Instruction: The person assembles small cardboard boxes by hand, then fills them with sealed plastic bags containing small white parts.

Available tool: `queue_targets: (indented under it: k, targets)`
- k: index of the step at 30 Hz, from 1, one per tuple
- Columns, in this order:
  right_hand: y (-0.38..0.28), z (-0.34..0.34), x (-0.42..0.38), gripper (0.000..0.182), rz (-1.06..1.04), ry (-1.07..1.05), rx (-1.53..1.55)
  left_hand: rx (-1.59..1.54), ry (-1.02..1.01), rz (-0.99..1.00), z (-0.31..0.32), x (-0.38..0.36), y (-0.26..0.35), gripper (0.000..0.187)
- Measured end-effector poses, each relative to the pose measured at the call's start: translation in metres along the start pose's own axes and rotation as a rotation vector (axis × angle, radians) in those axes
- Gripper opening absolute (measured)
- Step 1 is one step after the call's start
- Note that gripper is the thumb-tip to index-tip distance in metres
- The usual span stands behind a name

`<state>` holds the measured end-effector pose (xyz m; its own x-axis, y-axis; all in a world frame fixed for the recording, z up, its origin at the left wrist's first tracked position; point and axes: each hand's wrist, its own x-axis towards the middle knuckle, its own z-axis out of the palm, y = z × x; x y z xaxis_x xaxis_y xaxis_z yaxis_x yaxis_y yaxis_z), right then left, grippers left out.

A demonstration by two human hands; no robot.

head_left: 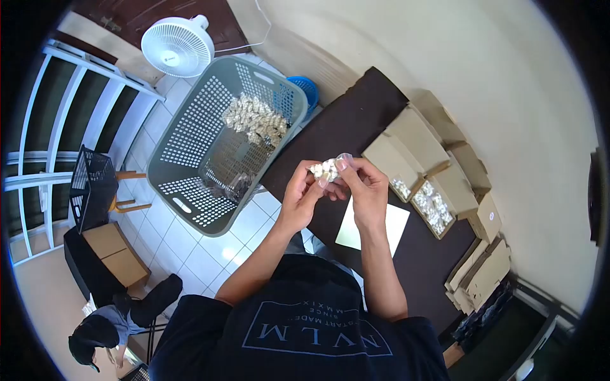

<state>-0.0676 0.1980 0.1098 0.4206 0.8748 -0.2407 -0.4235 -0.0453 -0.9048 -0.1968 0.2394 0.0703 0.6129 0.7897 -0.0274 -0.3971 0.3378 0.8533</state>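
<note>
A small clear plastic bag of white pieces (326, 169) is pinched between my two hands, above the dark table's edge. My left hand (300, 198) grips its left side, thumb on top. My right hand (368, 189) is closed on the right end, with the thumb pressed near the bag's clear, crinkled top. What exactly the white pieces are cannot be made out. Below and right of my hands, a white sheet (381, 222) lies on the dark table (330, 130).
Left of the table stands a large grey-green basket (184, 136) with many small filled bags (254, 119). Open cardboard boxes (432, 206) holding white packets line the wall side; flattened cardboard (483, 276) lies beyond. A fan (178, 46) and a seated person (105, 333) are also in view.
</note>
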Motion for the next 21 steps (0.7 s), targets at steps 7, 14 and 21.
queue_targets:
  k: [7,14,21]
  targets:
    - [-0.015,-0.041,-0.045,0.016,-0.165,0.051,-0.037,-0.035,-0.042,-0.056,0.053,-0.020,-0.007,0.021]
    - [-0.032,-0.075,-0.080,0.019,-0.262,0.056,-0.066,-0.101,-0.074,-0.143,0.093,-0.037,-0.013,0.023]
    - [-0.035,-0.116,-0.101,0.015,-0.267,0.053,-0.149,0.426,-0.073,0.011,0.095,-0.025,0.007,0.029]
